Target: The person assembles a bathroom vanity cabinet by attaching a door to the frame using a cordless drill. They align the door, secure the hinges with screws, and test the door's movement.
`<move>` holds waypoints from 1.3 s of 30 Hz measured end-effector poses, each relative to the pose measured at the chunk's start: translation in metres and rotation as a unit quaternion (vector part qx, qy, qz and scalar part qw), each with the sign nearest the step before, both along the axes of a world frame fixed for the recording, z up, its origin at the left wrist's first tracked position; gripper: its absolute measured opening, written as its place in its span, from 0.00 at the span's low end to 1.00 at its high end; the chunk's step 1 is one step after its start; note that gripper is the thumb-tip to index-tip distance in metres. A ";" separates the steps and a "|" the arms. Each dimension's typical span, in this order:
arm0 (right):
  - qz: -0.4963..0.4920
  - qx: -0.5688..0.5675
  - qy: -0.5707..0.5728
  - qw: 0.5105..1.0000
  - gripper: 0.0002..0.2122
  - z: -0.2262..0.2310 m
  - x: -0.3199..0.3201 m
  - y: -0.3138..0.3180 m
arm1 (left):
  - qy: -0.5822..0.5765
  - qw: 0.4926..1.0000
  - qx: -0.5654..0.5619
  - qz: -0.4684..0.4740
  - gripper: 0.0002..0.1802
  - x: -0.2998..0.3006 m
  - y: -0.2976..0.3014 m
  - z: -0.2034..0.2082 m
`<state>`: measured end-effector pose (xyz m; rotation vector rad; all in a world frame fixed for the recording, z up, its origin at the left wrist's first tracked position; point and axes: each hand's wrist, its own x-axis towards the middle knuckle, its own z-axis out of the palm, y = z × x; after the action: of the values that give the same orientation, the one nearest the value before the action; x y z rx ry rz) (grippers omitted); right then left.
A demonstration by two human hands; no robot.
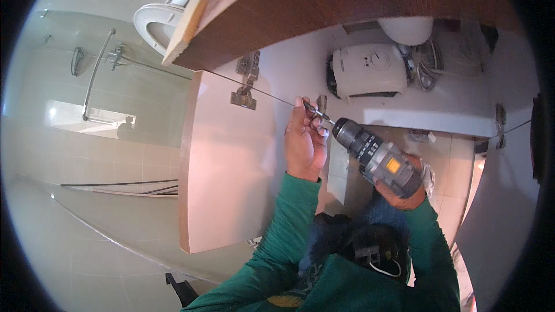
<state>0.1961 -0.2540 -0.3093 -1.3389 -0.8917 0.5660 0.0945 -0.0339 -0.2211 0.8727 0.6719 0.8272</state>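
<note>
My right hand [404, 188] grips a grey and black cordless drill [376, 156], which points up and to the left. A thin metal bit [325, 117] sticks out of its chuck. My left hand [306, 144] is raised in front of the chuck, its fingers closed round the bit's front end. Whether a screw or another small part is also between the fingertips is hidden. Just behind these fingers is a metal hinge part [322, 103]. Left of my left hand, a two-part metal cabinet hinge [245, 84] joins the open pale door [228, 167] to the cabinet.
A dark brown wooden front [324, 11] spans the top. Inside the cabinet sits a white box-shaped appliance [370, 72] beside coiled hoses [426, 66]. Another open door [497, 208] with a hinge [500, 124] stands at right. A toilet [159, 23] and shower rail [98, 75] are at left.
</note>
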 end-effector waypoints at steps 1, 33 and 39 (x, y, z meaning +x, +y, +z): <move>0.026 0.026 0.044 0.998 0.22 0.009 0.001 0.005 | -0.014 1.000 -0.001 0.006 0.13 0.002 0.000 0.001; 0.063 0.066 -0.138 0.986 0.35 0.036 -0.026 0.043 | -0.085 0.992 -0.073 0.058 0.09 -0.024 0.013 0.022; 0.020 0.081 -0.127 0.988 0.27 0.043 -0.027 0.045 | -0.116 0.992 -0.049 -0.006 0.11 -0.020 0.023 0.029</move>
<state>0.1687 -0.2092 -0.2659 -1.2631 -1.1494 0.3489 0.0749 -0.0111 -0.1918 0.6783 0.4989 0.8615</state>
